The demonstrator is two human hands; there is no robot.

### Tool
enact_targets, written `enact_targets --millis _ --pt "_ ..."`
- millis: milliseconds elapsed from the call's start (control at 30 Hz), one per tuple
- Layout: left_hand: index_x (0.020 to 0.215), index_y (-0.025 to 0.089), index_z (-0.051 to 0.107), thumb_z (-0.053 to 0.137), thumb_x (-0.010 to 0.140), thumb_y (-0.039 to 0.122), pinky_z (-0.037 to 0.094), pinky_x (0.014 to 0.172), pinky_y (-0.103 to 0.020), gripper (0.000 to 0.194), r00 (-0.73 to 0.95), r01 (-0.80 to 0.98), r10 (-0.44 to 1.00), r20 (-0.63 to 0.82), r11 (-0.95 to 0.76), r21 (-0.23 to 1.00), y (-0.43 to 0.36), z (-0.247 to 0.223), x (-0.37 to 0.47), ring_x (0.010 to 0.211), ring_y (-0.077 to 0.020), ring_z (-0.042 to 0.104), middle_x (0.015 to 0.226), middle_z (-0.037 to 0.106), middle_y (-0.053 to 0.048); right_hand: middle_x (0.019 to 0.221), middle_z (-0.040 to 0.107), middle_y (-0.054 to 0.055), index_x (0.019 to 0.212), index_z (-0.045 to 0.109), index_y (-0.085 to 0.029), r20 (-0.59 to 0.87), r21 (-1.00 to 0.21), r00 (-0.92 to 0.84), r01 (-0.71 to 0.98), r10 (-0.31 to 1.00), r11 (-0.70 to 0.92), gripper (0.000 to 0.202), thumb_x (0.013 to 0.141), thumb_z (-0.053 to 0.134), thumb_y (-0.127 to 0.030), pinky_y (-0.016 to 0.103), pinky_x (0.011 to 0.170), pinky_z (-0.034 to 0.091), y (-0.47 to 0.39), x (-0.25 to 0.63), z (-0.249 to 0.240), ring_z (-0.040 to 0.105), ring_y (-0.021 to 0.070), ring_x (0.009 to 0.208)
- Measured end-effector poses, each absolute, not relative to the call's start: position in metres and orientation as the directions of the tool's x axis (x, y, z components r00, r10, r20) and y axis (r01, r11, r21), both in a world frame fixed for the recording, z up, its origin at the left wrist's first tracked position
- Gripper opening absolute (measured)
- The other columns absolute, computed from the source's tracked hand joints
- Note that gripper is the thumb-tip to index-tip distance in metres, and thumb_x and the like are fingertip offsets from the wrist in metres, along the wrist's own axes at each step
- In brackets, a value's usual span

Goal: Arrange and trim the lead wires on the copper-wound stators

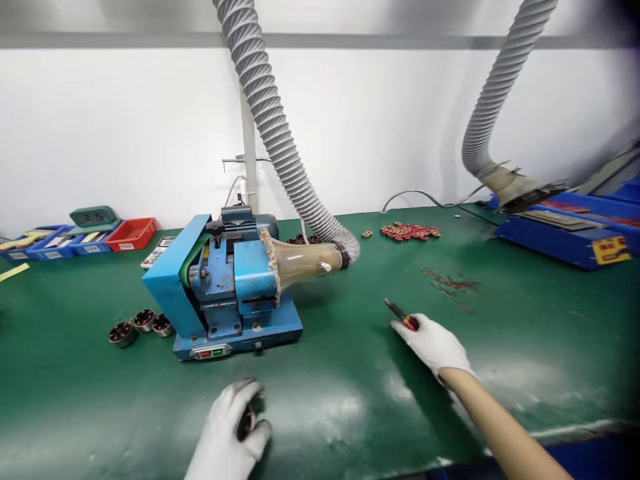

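Observation:
My left hand [230, 427], in a white glove, curls round a motor stator [247, 424] near the front of the green table; fingers and thumb hide most of it. My right hand [434, 343], also gloved, is closed on a pair of pliers [397, 311] with red and black handles. Their dark jaws point to the far left, above the tabletop. To the left of the belt sander, three similar stators [145, 321] with copper windings stand close together.
A blue belt sander [225, 287] with a grey suction hose [280, 127] stands left of centre. Reddish rings [410, 231] lie at the back, wire scraps [453, 283] in front of them. A red bin [132, 235] is at far left, a blue machine [555, 237] at right.

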State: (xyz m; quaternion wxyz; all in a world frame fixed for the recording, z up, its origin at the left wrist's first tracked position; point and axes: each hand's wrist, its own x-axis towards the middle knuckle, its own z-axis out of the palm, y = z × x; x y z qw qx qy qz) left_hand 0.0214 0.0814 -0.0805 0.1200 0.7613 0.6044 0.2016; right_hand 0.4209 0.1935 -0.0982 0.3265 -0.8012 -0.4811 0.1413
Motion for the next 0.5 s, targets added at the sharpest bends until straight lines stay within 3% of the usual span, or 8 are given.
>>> enact_targets --millis 100,200,267,333,367,433,500 --pt "0.119 0.018 0.049 0.056 0.068 0.026 0.044 0.096 -0.035 0.052 0.222 0.849 0.948 0.228 -0.303 0.434 0.076 -0.080 0.030 0.115 -0.0196 0.047 0.125 0.046 -0.011 0.103 0.052 0.025 0.094 0.062 -0.007 0.205 -0.511 0.417 0.817 0.885 -0.267 0.050 0.068 0.055 -0.049 0.054 0.085 0.028 0.185 0.404 -0.112 0.043 0.0427 0.100" --pt "0.123 0.017 0.045 0.058 0.065 0.025 0.044 0.095 -0.036 0.060 0.191 0.882 0.968 0.162 -0.242 0.405 0.068 -0.086 0.025 0.115 -0.0203 0.046 0.127 0.045 -0.010 0.118 0.047 0.022 0.111 0.056 -0.004 0.316 -0.460 0.248 0.884 0.916 -0.081 0.054 0.074 0.050 -0.044 0.042 0.096 0.026 0.165 0.374 -0.119 0.041 0.0335 0.110" --pt "0.122 0.017 0.046 0.058 0.067 0.028 0.045 0.094 -0.037 0.057 0.166 0.901 0.980 0.113 -0.197 0.386 0.068 -0.091 0.027 0.111 -0.0203 0.049 0.123 0.048 -0.009 0.106 0.058 0.014 0.110 0.057 -0.009 0.331 -0.469 0.014 0.870 0.943 0.152 0.045 0.080 0.046 -0.040 0.027 0.091 0.035 0.142 0.337 -0.120 0.052 0.0206 0.097" --pt "0.119 0.018 0.049 0.054 0.072 0.029 0.046 0.091 -0.037 0.048 0.171 0.906 0.981 0.091 -0.193 0.378 0.071 -0.096 0.036 0.104 -0.0187 0.053 0.115 0.053 -0.008 0.099 0.062 0.010 0.118 0.052 -0.013 0.290 -0.487 -0.370 0.737 0.883 0.469 0.040 0.087 0.038 -0.034 0.025 0.081 0.040 0.117 0.293 -0.117 0.057 0.0166 0.087" --pt "0.119 0.018 0.050 0.052 0.074 0.027 0.046 0.090 -0.036 0.046 0.191 0.902 0.977 0.091 -0.212 0.377 0.073 -0.097 0.042 0.101 -0.0177 0.054 0.112 0.056 -0.007 0.094 0.063 0.009 0.122 0.049 -0.015 0.266 -0.475 -0.481 0.689 0.836 0.547 0.041 0.087 0.039 -0.033 0.026 0.074 0.041 0.106 0.272 -0.115 0.058 0.0172 0.081" --pt "0.121 0.018 0.049 0.052 0.074 0.023 0.047 0.089 -0.033 0.048 0.253 0.889 0.962 0.097 -0.271 0.369 0.076 -0.099 0.051 0.100 -0.0164 0.054 0.109 0.057 -0.006 0.088 0.063 0.009 0.117 0.053 -0.017 0.207 -0.404 -0.532 0.718 0.821 0.567 0.038 0.084 0.044 -0.034 0.031 0.066 0.040 0.093 0.241 -0.111 0.058 0.0218 0.076" --pt "0.122 0.018 0.049 0.055 0.069 0.022 0.047 0.090 -0.031 0.053 0.310 0.885 0.944 0.114 -0.331 0.328 0.077 -0.102 0.051 0.103 -0.0168 0.054 0.112 0.057 -0.006 0.080 0.062 0.010 0.100 0.060 -0.017 0.178 -0.362 -0.462 0.790 0.869 0.494 0.029 0.083 0.046 -0.035 0.032 0.061 0.038 0.096 0.233 -0.108 0.058 0.0243 0.070"
